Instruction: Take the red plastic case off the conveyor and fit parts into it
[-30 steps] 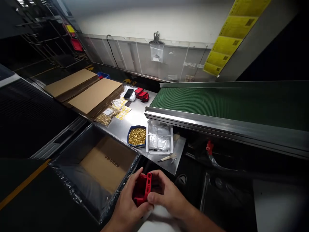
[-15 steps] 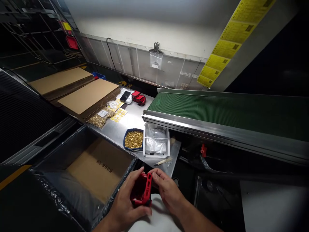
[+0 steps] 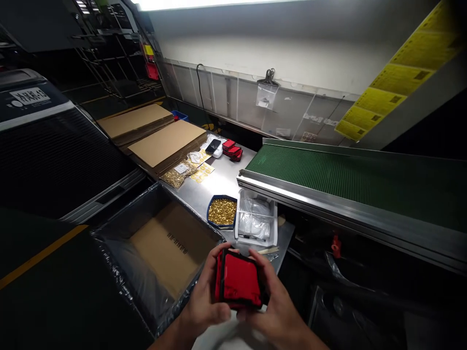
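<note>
Both my hands hold a red plastic part (image 3: 239,282) at the bottom centre, its flat red face turned up toward me. My left hand (image 3: 202,304) grips its left edge with thumb and fingers wrapped round it. My right hand (image 3: 277,311) cups its right side and underside. The part hovers just in front of the steel table's near edge (image 3: 204,187). A blue tray of small brass pieces (image 3: 222,212) and a white bin of clear plastic bags (image 3: 256,223) stand just beyond it.
A cardboard box lined with black plastic (image 3: 164,248) stands open at my left. Flat cardboard sheets (image 3: 164,143), a bag of brass pieces (image 3: 177,174), yellow sticker sheets (image 3: 202,171), a phone (image 3: 213,146) and more red parts (image 3: 232,149) lie further back. A green conveyor belt (image 3: 346,177) runs along the right.
The red part has been turned from edge-on to its flat face up, and both hands have closed round its sides. My view has shifted, so the table appears further right.
</note>
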Available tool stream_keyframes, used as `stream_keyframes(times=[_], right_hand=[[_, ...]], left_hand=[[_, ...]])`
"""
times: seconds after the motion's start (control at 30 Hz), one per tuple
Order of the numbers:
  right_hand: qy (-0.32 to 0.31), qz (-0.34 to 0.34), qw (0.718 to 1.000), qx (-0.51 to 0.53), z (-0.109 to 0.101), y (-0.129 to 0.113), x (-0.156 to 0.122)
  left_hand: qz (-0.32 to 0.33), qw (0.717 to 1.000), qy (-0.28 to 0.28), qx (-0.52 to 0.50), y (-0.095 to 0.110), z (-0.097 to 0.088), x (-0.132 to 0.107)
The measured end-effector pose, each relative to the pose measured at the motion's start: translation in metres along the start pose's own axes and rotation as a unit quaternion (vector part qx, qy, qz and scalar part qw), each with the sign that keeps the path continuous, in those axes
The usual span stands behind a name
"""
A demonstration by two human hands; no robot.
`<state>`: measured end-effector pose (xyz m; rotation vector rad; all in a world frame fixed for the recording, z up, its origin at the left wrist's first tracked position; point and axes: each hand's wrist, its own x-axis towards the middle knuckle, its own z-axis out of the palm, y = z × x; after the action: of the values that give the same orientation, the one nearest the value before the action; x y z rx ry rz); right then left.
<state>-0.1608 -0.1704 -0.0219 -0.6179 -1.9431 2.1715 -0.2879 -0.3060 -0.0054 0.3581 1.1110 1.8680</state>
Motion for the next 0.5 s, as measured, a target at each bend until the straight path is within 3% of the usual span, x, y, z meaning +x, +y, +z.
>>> stream_keyframes(times=[0.17, 0.33, 0.5], right_hand=[[0.071, -0.077, 0.990, -0.090, -0.009, -0.023, 0.001], [0.036, -0.098, 0.994, -0.045, -0.014, -0.041, 0.005], [0.028, -0.089, 0.995, -0.027, -0.015, -0.041, 0.007]], left_hand=[[-0.012, 1.000, 0.003, -0.022, 0.010, -0.003, 0.005], [0.011, 0.998, 0.053, 0.014, 0.009, 0.001, 0.010], [0.001, 0.998, 0.059, 0.027, 0.010, 0.003, 0.010]])
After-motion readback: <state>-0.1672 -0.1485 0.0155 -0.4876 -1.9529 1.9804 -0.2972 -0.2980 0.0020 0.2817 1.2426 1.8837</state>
